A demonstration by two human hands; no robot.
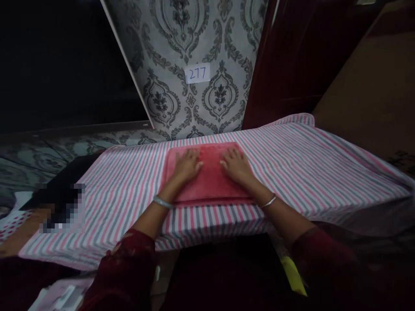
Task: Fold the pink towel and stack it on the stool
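Note:
A folded pinkish-red cloth [207, 185], plush-looking like a towel, lies flat on the striped tablecloth [129, 181] in the head view. On its upper left part rests my left hand [188, 165], palm down with the fingers spread. My right hand [237, 165] presses flat on the upper right part, fingers apart too. Neither hand grips anything. The middle of the cloth shows between the two hands, and its folded layers show along the near edge.
Behind the table stands a patterned wall with a paper label [197, 73] reading 277. A large dark screen [65, 65] is at the left, a dark red panel [292, 56] at the right. Someone, partly blurred out, is at the left edge. A yellow item [293, 276] shows below the table.

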